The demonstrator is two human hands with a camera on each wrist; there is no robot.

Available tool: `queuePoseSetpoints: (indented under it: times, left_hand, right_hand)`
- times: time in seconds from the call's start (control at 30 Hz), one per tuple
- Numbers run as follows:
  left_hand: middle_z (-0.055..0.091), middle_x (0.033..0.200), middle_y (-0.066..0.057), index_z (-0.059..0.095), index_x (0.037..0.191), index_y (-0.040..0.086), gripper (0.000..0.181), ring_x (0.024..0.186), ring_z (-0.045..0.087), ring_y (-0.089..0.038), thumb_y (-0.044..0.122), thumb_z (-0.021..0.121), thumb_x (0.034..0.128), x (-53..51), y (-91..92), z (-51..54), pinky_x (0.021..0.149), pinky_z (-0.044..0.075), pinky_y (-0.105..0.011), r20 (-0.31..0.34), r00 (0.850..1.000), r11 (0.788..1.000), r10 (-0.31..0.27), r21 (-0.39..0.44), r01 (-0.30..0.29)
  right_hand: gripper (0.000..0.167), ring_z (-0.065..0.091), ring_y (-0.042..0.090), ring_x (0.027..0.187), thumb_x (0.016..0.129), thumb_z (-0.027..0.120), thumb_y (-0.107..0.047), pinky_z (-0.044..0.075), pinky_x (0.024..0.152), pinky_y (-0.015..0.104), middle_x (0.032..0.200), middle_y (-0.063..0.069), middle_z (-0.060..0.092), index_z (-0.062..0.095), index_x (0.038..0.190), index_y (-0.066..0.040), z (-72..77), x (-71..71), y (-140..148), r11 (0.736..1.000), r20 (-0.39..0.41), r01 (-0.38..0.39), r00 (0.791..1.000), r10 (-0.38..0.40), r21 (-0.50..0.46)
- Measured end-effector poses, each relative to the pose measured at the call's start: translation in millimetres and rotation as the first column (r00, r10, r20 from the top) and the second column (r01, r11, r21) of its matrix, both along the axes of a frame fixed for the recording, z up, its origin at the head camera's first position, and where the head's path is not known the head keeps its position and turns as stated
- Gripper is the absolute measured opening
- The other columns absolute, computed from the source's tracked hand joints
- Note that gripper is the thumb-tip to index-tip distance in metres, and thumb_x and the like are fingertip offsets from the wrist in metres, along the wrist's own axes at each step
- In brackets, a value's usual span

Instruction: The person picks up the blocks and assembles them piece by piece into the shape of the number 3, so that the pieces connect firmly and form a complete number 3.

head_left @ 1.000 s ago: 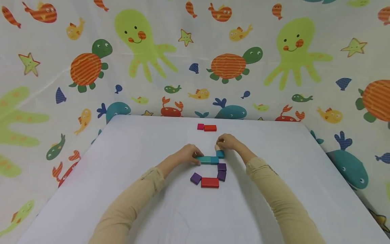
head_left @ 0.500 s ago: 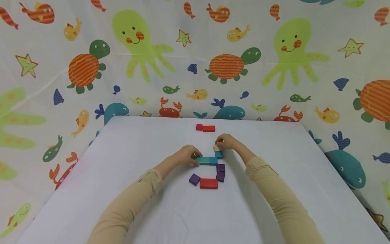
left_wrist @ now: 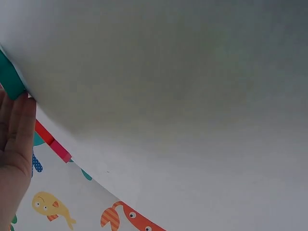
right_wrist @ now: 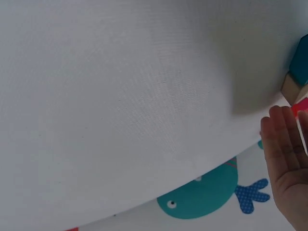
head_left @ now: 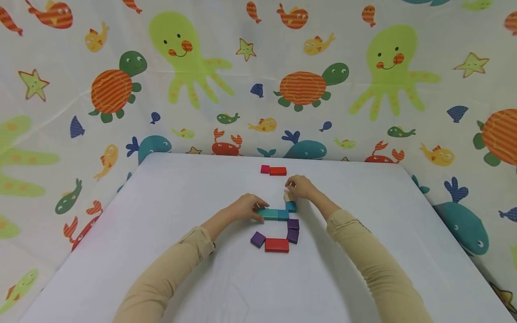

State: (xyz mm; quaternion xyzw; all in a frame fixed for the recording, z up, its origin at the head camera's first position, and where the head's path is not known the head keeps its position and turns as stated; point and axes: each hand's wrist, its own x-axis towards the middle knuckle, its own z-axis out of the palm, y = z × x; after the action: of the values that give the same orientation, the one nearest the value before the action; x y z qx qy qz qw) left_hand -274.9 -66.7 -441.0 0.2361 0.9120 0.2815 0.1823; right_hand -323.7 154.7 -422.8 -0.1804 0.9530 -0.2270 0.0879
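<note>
My left hand holds the left end of a long teal-green block, thumb on the near side and fingertips on the far side. In the left wrist view the fingertips touch that block. A blue block adjoins its right end. Another blue block lies just beyond, with a natural wood block against its far side. My right hand hovers beside the wood block, fingers nearly straight in the right wrist view, a small gap from the wood block.
Nearer me, two purple blocks, a red block and a tilted purple block form a curve. At the back lie a crimson cube and a red block. A sea-animal curtain hangs behind the white table.
My right hand has lifted slightly away from the wood block, which shows more now. The left hand stays at the teal-green block, and the blocks keep their arrangement.
</note>
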Motion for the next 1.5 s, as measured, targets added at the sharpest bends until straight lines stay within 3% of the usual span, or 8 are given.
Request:
queuePoseSetpoints:
  times: [0.2,0.43,0.77,1.07,1.33,1.5]
  left_hand:
    - [0.068,0.112,-0.006,0.064,0.121,0.01,0.046,0.1,0.062,-0.018,0.021,0.077,0.0784,-2.1,1.1,3.0,0.086,0.053,-0.029,0.002,1.0,0.999,-0.026,0.031,0.026]
    - [0.069,0.111,-0.006,0.067,0.117,0.009,0.039,0.098,0.064,-0.018,0.025,0.073,0.082,-7.9,2.5,5.4,0.083,0.054,-0.028,0.005,1.0,0.998,-0.017,0.06,0.017]
    - [0.07,0.108,-0.008,0.068,0.113,0.005,0.025,0.1,0.063,-0.021,0.012,0.064,0.0896,-24.4,3.3,5.0,0.089,0.052,-0.031,-0.125,0.989,0.989,0.085,0.128,-0.068]
    - [0.067,0.115,-0.01,0.067,0.116,0.007,0.029,0.107,0.058,-0.024,0.018,0.065,0.0895,-46.1,-0.9,8.7,0.094,0.048,-0.037,-0.249,0.947,0.976,0.206,0.124,-0.179]
    - [0.064,0.119,-0.011,0.062,0.123,0.006,0.034,0.111,0.055,-0.025,0.02,0.062,0.0913,-56.4,-1.7,10.0,0.097,0.047,-0.039,-0.195,0.95,0.969,0.245,0.08,-0.234]
    - [0.062,0.122,-0.012,0.053,0.132,0.006,0.044,0.111,0.056,-0.025,0.021,0.062,0.0915,-64.8,-1.2,4.7,0.096,0.047,-0.037,-0.206,0.932,0.954,0.299,0.073,-0.29]
  right_hand:
    - [0.021,0.055,0.027,0.095,0.094,0.054,-0.01,0.05,0.086,0.036,0.104,0.017,0.063,0.065,0.108,0.001,2.8,-3.8,-3.3,0.999,-0.018,0.037,0.999,-0.037,-0.019]
    - [0.019,0.056,0.025,0.089,0.093,0.056,-0.011,0.052,0.081,0.033,0.099,0.016,0.065,0.066,0.105,0.001,-0.4,-6.4,-7.3,0.998,-0.015,0.057,0.998,-0.058,-0.029]
    - [0.028,0.059,0.025,0.088,0.09,0.064,-0.023,0.052,0.084,0.037,0.098,0.015,0.067,0.064,0.108,-0.001,-3.7,-5.1,-9.9,0.996,-0.085,0.073,0.994,-0.069,0.046]
    - [0.036,0.058,0.032,0.105,0.091,0.062,-0.022,0.048,0.095,0.043,0.115,0.019,0.064,0.06,0.118,0.001,0.5,-16.9,-7.6,0.993,-0.112,0.106,0.989,-0.099,0.059]
    - [0.044,0.052,0.036,0.118,0.093,0.06,-0.024,0.042,0.103,0.047,0.129,0.023,0.056,0.052,0.126,0.003,-0.4,-22.9,-2.4,0.989,-0.035,0.135,0.99,-0.133,0.06]
    - [0.046,0.049,0.037,0.123,0.092,0.06,-0.024,0.038,0.106,0.048,0.133,0.023,0.052,0.05,0.128,0.004,-3.1,-27.0,-0.5,0.99,-0.041,0.133,0.99,-0.131,0.047]
